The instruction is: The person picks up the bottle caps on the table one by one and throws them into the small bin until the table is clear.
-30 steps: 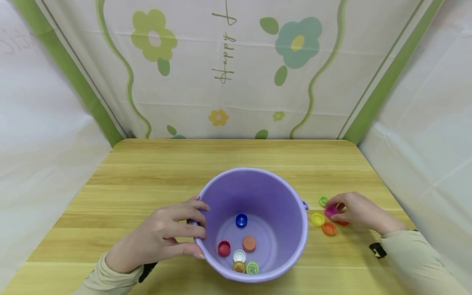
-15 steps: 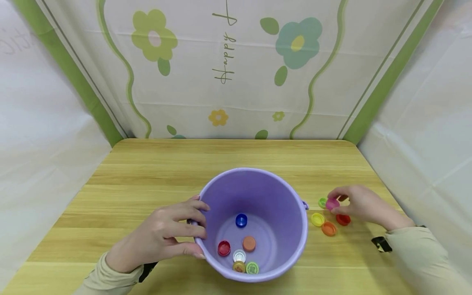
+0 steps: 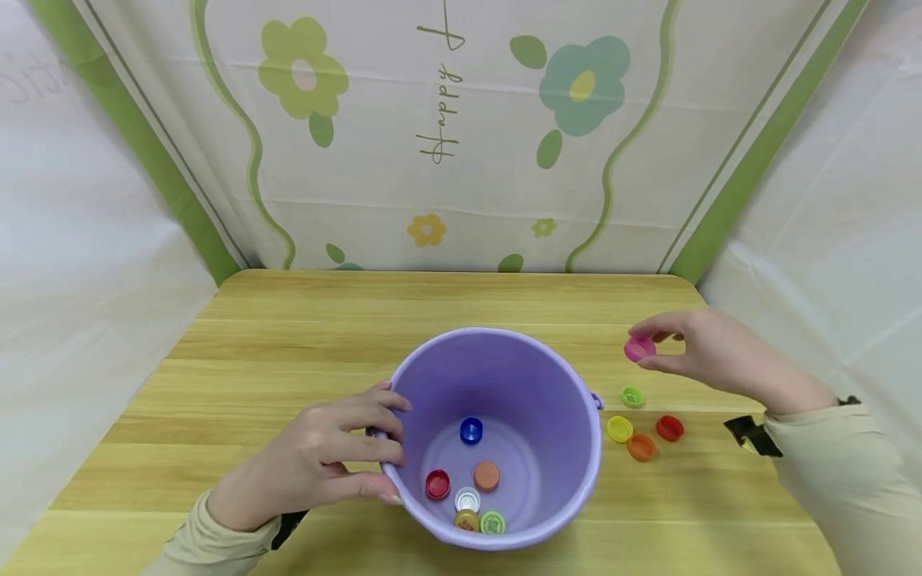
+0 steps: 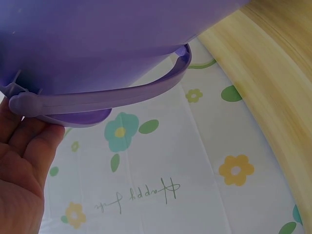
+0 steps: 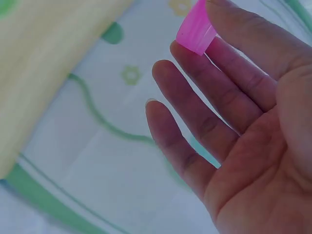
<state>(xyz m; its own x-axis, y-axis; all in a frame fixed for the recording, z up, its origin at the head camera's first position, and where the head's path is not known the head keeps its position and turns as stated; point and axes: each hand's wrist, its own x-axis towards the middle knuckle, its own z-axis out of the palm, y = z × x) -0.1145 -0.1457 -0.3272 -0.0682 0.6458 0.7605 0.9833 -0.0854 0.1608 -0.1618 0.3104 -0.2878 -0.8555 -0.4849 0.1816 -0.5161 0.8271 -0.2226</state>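
Observation:
A purple bucket (image 3: 497, 368) stands on the table with its mouth tilted toward the head camera. My left hand (image 3: 317, 456) grips its left rim, fingers over the edge and thumb outside; in the left wrist view the bucket's handle (image 4: 122, 97) hangs beside those fingers. Between thumb and fingertips my right hand (image 3: 720, 352) pinches a pink bottle cap (image 3: 639, 348), raised above the table right of the bucket. Inside the bucket lie several caps, among them a blue cap (image 3: 471, 430), a red cap (image 3: 437, 485), an orange cap (image 3: 487, 476) and a silver cap (image 3: 467, 501).
Right of the bucket, on the wooden table (image 3: 288, 336), lie a green cap (image 3: 632, 397), a yellow cap (image 3: 620, 430), a second orange cap (image 3: 642, 447) and a second red cap (image 3: 670, 428). A flower-printed cloth (image 3: 490, 192) hangs behind the table.
My right hand has lifted the pink cap off the group of caps, up and toward the table's far side. The left hand and the bucket have stayed put.

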